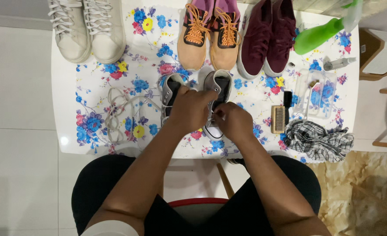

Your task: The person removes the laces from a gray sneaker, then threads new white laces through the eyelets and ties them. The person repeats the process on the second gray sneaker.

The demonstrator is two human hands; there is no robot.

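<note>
- Right-hand grey sneaker (216, 94): dark grey canvas, white toe cap, lying at frame centre on the floral table, toe toward the bottom edge, partly covered by both hands; its lace seems pinched there.
- Left-hand grey sneaker (170, 94): matching, just beside it, apparently unlaced.

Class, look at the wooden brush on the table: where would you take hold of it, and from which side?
Grip the brush across its wooden back, fingers on the two long edges, coming straight down from above. It lies flat with its long axis running away from the person, its top free. The checked cloth crowds its right, so that side is poorer.
</note>
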